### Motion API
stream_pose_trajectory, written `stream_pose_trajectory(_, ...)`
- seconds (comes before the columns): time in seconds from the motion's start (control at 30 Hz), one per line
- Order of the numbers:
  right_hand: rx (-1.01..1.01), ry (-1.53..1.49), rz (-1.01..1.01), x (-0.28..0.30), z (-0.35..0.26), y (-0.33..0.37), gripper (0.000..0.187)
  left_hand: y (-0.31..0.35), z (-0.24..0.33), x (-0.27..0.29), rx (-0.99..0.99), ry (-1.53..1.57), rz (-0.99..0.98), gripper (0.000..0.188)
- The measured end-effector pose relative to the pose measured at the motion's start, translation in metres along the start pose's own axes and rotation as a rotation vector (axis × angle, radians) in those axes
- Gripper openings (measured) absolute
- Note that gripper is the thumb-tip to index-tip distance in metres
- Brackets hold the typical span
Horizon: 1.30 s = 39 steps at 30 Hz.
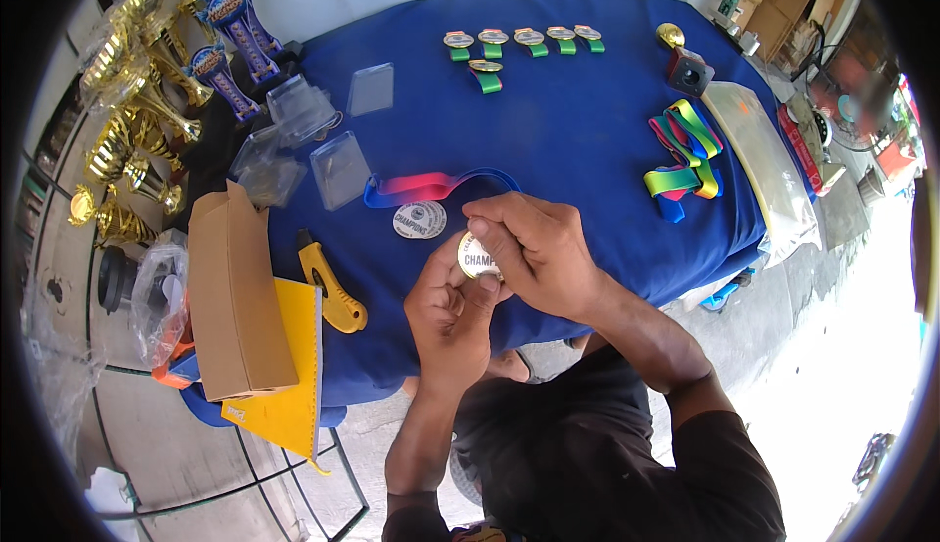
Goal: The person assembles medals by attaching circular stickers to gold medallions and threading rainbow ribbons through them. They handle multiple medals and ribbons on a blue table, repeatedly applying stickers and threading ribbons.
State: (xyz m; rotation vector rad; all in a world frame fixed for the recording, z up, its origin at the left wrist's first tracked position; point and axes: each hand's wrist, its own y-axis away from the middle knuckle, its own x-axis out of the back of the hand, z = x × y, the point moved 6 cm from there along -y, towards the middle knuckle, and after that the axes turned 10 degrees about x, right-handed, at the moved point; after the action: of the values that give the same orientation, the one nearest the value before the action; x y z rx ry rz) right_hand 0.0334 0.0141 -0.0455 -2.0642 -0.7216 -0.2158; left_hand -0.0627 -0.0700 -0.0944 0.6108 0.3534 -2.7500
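Over the near edge of the blue table, both my hands are closed on a small round medal [476,260] with a white printed face. My left hand [452,317] grips its lower left side, thumb below the face. My right hand [543,253] pinches its upper right edge, and the fingers cover part of the face. A blue and pink ribbon [421,187] lies just beyond and runs behind my right hand; where it ends is hidden. Close to my left hand, round white printed stickers [419,219] rest on the cloth.
Ribboned medals [529,41] line the back of the blue cloth [568,131]. Coloured ribbons [685,155] and a plastic packet [754,160] lie right. Left are clear plastic cases [343,170], a yellow cutter [331,287], a cardboard box [235,297], a yellow folder [294,385] and gold trophies [137,150].
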Motion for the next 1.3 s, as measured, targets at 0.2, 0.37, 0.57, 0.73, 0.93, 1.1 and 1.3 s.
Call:
stream_pose_trajectory(0.2, 0.049, -0.136, -0.118, 0.001, -0.019, 0.0, 0.036, 0.007, 0.008, 0.01, -0.048, -0.095, 0.186, 0.028)
stream_pose_trajectory(0.37, -0.037, -0.086, -0.132, 0.004, -0.019, 0.005, 0.037, 0.005, 0.006, 0.005, -0.049, -0.087, 0.194, 0.027)
stream_pose_trajectory(0.57, 0.044, -0.276, -0.149, 0.018, -0.025, -0.016, 0.03, 0.008, 0.02, -0.004, -0.023, -0.229, 0.166, 0.026)
stream_pose_trajectory(0.73, -0.126, -0.287, -0.694, 0.082, -0.022, -0.032, 0.027, 0.014, 0.077, 0.042, -0.253, -0.178, 0.338, 0.018)
stream_pose_trajectory(0.93, -0.321, -0.153, -0.65, 0.224, -0.017, -0.071, 0.034, 0.015, 0.088, 0.07, -0.096, -0.193, 0.303, 0.021)
stream_pose_trajectory(1.1, -0.256, -0.094, -0.556, 0.334, -0.039, -0.089, 0.042, 0.03, 0.076, 0.073, -0.04, -0.036, 0.301, 0.025)
stream_pose_trajectory(1.3, -0.037, 0.104, -0.666, 0.381, -0.084, -0.126, 0.035, 0.103, 0.075, 0.07, -0.125, -0.069, 0.342, 0.024)
